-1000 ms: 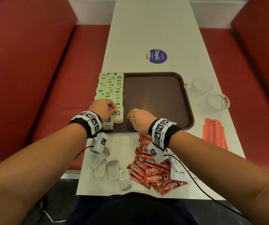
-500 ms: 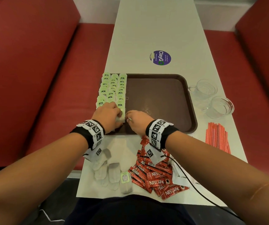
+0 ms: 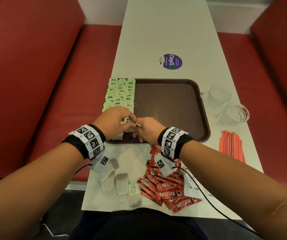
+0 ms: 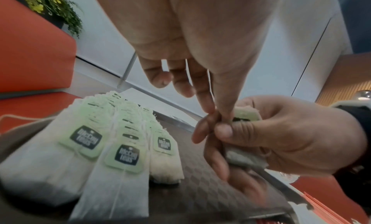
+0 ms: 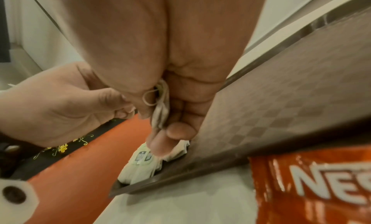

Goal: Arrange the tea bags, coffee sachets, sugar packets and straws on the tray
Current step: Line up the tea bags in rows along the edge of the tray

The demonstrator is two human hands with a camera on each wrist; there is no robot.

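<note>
Right hand (image 3: 148, 129): low centre of the head view, over the tray's near edge, fingers curled round a tea bag (image 4: 243, 116).
Left hand (image 3: 115, 121): thumb and forefinger pinching that bag's string (fingertips meeting the right hand's).
Tray (image 3: 203, 108): brown; rows of tea bags (image 3: 120, 93) fill its left side.
Coffee sachets (image 3: 167, 189): red heap at lower centre, on the table (image 3: 156, 32).
Straws (image 3: 232, 146): right of the tray, off it.

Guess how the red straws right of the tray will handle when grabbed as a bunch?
The red straws look thin and slender, so probably light. They lie loose, side by side on the table, so some would likely roll or slip from a bunch grip. Stiffness can't be judged.
</note>
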